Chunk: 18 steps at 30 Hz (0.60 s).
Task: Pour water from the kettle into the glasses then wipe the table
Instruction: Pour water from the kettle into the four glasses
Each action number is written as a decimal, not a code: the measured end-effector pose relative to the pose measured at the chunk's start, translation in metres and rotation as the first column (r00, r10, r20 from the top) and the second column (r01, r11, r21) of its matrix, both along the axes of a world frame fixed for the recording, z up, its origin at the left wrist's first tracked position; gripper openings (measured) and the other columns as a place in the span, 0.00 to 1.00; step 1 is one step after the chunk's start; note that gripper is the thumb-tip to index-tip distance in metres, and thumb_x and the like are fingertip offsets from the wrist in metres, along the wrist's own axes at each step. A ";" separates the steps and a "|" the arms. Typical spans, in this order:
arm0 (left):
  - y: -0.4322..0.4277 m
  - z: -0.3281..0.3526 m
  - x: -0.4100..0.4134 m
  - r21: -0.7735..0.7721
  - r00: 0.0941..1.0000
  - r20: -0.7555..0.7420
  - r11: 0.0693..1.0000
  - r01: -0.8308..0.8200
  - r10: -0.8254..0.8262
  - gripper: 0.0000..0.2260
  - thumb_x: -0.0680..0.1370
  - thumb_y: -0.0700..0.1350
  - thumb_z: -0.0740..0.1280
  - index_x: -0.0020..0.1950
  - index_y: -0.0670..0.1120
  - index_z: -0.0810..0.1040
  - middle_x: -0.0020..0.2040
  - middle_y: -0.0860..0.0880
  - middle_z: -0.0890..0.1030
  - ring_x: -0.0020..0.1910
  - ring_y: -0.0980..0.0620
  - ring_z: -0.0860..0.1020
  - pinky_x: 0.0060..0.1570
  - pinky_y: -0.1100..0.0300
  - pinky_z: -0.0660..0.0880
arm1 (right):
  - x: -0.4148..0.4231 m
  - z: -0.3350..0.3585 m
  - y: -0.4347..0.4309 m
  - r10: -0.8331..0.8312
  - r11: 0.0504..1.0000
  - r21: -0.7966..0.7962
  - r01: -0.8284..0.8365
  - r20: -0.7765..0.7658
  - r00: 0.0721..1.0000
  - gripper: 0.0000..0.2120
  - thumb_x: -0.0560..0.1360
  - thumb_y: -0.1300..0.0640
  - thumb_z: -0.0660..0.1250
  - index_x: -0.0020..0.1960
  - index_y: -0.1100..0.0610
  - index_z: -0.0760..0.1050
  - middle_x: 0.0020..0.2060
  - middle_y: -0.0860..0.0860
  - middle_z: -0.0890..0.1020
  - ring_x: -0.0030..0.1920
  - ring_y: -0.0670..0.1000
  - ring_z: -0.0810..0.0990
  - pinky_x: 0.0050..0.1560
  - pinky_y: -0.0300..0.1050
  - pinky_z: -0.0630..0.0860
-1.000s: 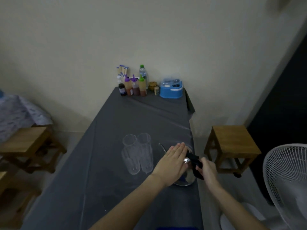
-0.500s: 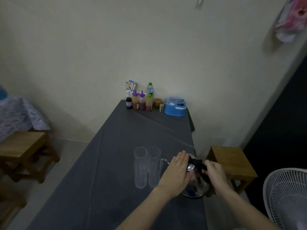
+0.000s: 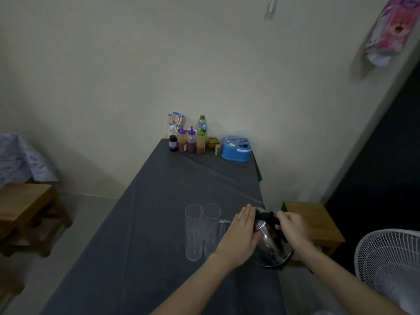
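Observation:
A shiny steel kettle (image 3: 270,244) with a black handle stands near the right edge of the table (image 3: 159,223), which wears a dark grey cloth. My right hand (image 3: 289,226) is closed around the black handle. My left hand (image 3: 241,233) lies flat against the kettle's lid and left side, fingers together. The thin spout points left toward two tall clear glasses (image 3: 201,230) that stand side by side, upright, just left of the kettle. Whether they hold water I cannot tell. No wiping cloth is in sight.
At the table's far end stand several sauce bottles (image 3: 189,142), a water bottle (image 3: 201,123), a small jar and a blue box (image 3: 236,149). Wooden stools sit at the right (image 3: 318,226) and left (image 3: 27,210). A white fan (image 3: 393,269) stands at the lower right.
The kettle has tilted slightly toward the glasses, with both hands staying on it. My head has lifted, so the table sits lower in view.

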<state>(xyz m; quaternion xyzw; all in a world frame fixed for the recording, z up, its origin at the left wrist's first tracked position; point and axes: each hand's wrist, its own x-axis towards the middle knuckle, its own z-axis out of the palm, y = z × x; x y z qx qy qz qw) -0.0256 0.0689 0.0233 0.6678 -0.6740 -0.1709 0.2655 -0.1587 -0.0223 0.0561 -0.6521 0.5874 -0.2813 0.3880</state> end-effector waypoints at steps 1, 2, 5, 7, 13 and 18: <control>0.001 0.001 0.001 0.001 1.000 -0.014 1.000 0.001 -0.001 0.41 0.68 0.67 0.33 0.76 0.47 0.38 0.80 0.46 0.45 0.79 0.53 0.43 0.72 0.66 0.35 | 0.001 0.002 0.000 0.004 1.000 -0.018 -0.004 -0.008 1.000 0.17 0.76 0.53 0.62 0.30 0.55 0.76 0.27 0.51 0.79 0.32 0.52 0.78 0.37 0.46 0.71; 0.001 0.002 0.001 0.000 1.000 -0.030 1.000 -0.001 0.001 0.43 0.66 0.67 0.33 0.77 0.46 0.39 0.80 0.46 0.44 0.79 0.53 0.43 0.72 0.66 0.35 | 0.002 0.004 0.000 0.010 0.999 -0.037 -0.011 -0.016 1.000 0.18 0.76 0.53 0.62 0.29 0.55 0.75 0.26 0.50 0.78 0.31 0.52 0.77 0.36 0.45 0.70; 0.002 0.003 0.002 0.000 0.997 -0.081 1.000 -0.014 0.014 0.46 0.66 0.68 0.34 0.79 0.42 0.43 0.80 0.47 0.44 0.79 0.53 0.43 0.72 0.65 0.35 | 0.006 0.011 0.003 0.025 0.997 -0.073 -0.029 -0.050 0.998 0.17 0.76 0.54 0.61 0.29 0.56 0.74 0.26 0.50 0.77 0.30 0.50 0.75 0.32 0.42 0.67; 0.003 0.003 0.003 -0.001 0.994 -0.105 1.000 -0.025 0.024 0.47 0.67 0.68 0.34 0.79 0.42 0.43 0.80 0.47 0.44 0.79 0.53 0.43 0.73 0.64 0.37 | 0.009 0.015 0.002 0.032 0.994 -0.100 -0.041 -0.087 0.996 0.18 0.76 0.54 0.61 0.29 0.56 0.74 0.25 0.50 0.77 0.29 0.50 0.75 0.31 0.42 0.66; 0.004 0.000 0.005 0.001 0.990 -0.132 0.999 -0.052 0.052 0.47 0.67 0.69 0.35 0.79 0.41 0.42 0.80 0.46 0.44 0.79 0.53 0.43 0.74 0.64 0.38 | 0.015 0.019 0.001 0.040 0.984 -0.163 -0.068 -0.173 0.984 0.19 0.76 0.53 0.62 0.27 0.56 0.75 0.24 0.49 0.78 0.28 0.50 0.76 0.31 0.44 0.68; 0.005 0.000 0.003 0.012 0.986 -0.157 0.999 -0.053 0.054 0.48 0.66 0.69 0.35 0.79 0.41 0.41 0.80 0.46 0.43 0.79 0.52 0.43 0.74 0.64 0.38 | 0.016 0.023 0.003 0.028 0.977 -0.201 -0.072 -0.215 0.976 0.19 0.75 0.53 0.62 0.26 0.55 0.74 0.23 0.48 0.77 0.27 0.49 0.75 0.29 0.42 0.64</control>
